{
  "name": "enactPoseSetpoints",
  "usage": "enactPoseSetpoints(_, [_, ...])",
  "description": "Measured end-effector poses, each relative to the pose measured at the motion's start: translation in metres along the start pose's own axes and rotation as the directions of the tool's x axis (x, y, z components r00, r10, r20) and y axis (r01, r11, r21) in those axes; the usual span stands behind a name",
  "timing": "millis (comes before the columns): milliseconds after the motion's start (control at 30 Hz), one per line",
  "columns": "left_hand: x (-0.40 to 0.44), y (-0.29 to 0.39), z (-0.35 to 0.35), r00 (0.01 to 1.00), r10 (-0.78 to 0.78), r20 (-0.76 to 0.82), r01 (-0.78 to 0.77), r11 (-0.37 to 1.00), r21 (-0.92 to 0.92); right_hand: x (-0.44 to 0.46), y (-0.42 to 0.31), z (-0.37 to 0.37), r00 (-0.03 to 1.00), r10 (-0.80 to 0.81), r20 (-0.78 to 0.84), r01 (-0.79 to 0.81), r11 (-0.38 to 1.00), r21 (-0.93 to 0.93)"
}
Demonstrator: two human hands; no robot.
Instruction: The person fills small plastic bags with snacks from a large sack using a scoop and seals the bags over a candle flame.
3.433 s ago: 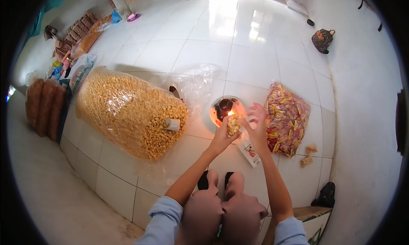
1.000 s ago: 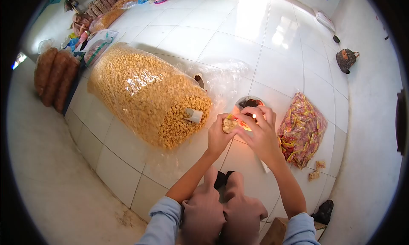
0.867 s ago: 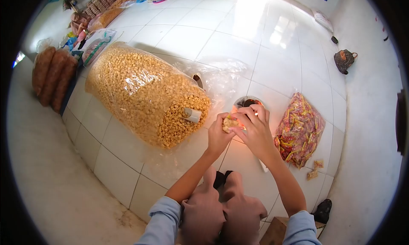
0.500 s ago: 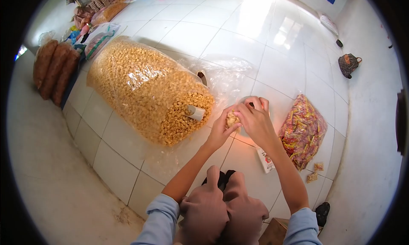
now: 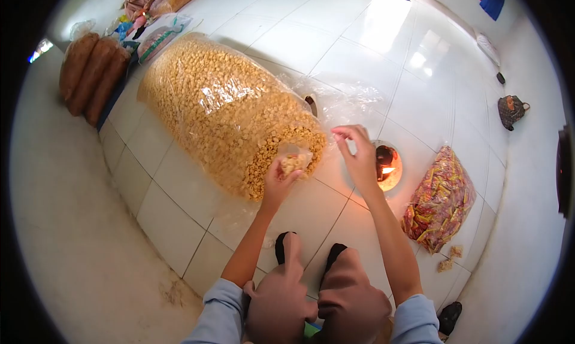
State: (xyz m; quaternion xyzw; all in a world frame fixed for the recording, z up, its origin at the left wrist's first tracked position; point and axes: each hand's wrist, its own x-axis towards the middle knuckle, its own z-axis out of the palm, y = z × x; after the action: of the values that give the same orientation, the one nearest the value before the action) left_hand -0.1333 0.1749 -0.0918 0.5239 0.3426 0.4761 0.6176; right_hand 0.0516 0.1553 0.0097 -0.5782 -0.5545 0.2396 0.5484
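My left hand (image 5: 278, 185) is closed on a small clear plastic bag of snacks (image 5: 293, 163), in front of the open mouth of a big snack sack (image 5: 221, 104). My right hand (image 5: 357, 152) is raised over the floor, thumb and index finger pressed together; whatever is between them is too small to make out. Just right of it, a small flame burns on a round plate (image 5: 394, 179) with a dark holder. Farther right lies a clear bag of red and yellow packets (image 5: 440, 200).
Two small filled packets (image 5: 445, 265) lie by the red-yellow bag. Tall brown sacks (image 5: 90, 74) lean at the left wall. A patterned bag (image 5: 511, 111) sits by the right wall. Loose clear plastic (image 5: 353, 101) spreads beyond the sack mouth. My knees are below.
My hands have come apart. The left moved to the sack's mouth with the small bag, and the right lifted away, uncovering the flame. The view has shifted, and my knees have spread.
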Motion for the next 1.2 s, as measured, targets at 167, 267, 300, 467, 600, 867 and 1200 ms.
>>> enactPoseSetpoints(167, [-0.01,-0.033,-0.056,0.967,-0.086,-0.242,0.113,0.989,0.1,-0.03,0.145,0.079,0.969,0.057,0.241,0.027,0.943,-0.332])
enactPoseSetpoints(267, [-0.014,-0.044,-0.069,0.941,-0.038,-0.337,0.115,0.97,0.213,-0.034,0.171,0.108,0.946,0.129,0.297,0.033,0.874,-0.484])
enactPoseSetpoints(300, [-0.015,-0.046,-0.071,0.936,-0.048,-0.348,0.129,0.968,0.214,-0.034,0.177,0.113,0.932,0.185,0.311,0.017,0.836,-0.548])
enactPoseSetpoints(467, [-0.016,-0.061,-0.073,0.923,-0.005,-0.385,0.137,0.939,0.316,-0.03,0.183,0.117,0.925,0.18,0.335,0.013,0.865,-0.502])
enactPoseSetpoints(600, [-0.02,-0.047,-0.068,0.927,0.011,-0.376,0.167,0.883,0.438,-0.024,0.178,0.117,0.928,0.161,0.336,0.017,0.883,-0.469])
enactPoseSetpoints(867, [-0.005,-0.038,-0.061,0.982,0.024,-0.189,0.04,0.943,0.33,-0.004,0.121,0.064,0.944,0.053,0.325,0.062,0.941,-0.333])
enactPoseSetpoints(1200, [0.027,-0.046,-0.022,0.996,0.077,-0.049,-0.062,0.963,0.263,0.039,-0.018,-0.025,0.861,0.026,0.508,0.226,0.875,-0.428])
